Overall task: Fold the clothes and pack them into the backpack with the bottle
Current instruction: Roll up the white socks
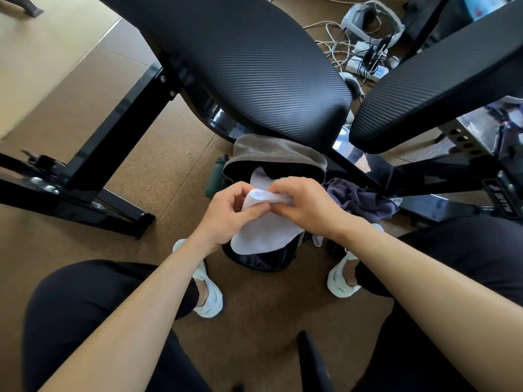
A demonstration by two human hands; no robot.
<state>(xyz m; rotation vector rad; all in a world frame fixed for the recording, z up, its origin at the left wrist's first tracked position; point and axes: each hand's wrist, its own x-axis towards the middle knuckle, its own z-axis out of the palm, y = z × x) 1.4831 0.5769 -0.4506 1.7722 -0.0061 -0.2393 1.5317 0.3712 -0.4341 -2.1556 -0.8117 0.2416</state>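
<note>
Both hands, left hand (226,210) and right hand (305,202), pinched a white cloth (263,236), top edge rolled, just above the open backpack (271,154) on the floor. Folding step, likely. Next: finish the roll, tuck inside. Purple garment (359,200) and green bottle (216,176) lay beside the backpack, unpacked.

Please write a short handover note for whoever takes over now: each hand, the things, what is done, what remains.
Left hand and right hand: both pinch the white cloth, partly rolled, above the open backpack.
Bottle: at the backpack's left side, outside the main opening.
Purple garment: crumpled on the floor at its right, unfolded.
Done: cannot tell; the inside is hidden.
Left: finish the cloth, fold the garment, pack all.
</note>
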